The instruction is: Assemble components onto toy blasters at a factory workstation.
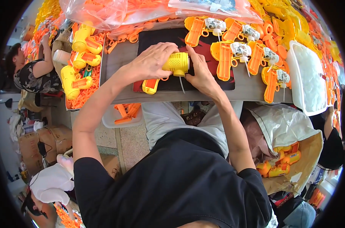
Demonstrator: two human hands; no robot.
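A yellow toy gun [177, 62] with an orange-faced handle is held between my two hands over the dark mat [222, 83]. My left hand [154, 62] wraps over its left part, hiding much of the middle. The handle shows below that hand. On the other side, my right hand [201, 72] grips the end of the slotted yellow barrel between thumb and fingers. A thin pale strip [182, 85] hangs below the barrel. To the right lie several half-built toy guns [224, 62], showing orange handles and clear-and-grey inner parts with pale strips.
At left, a tray [101, 76] holds yellow toy guns over orange pieces. A white bin [307, 76] stands right; a sack [294, 129] with yellow toys sits below it. Plastic bags [218, 9] and orange parts line the back. Another person [32, 70] works at far left.
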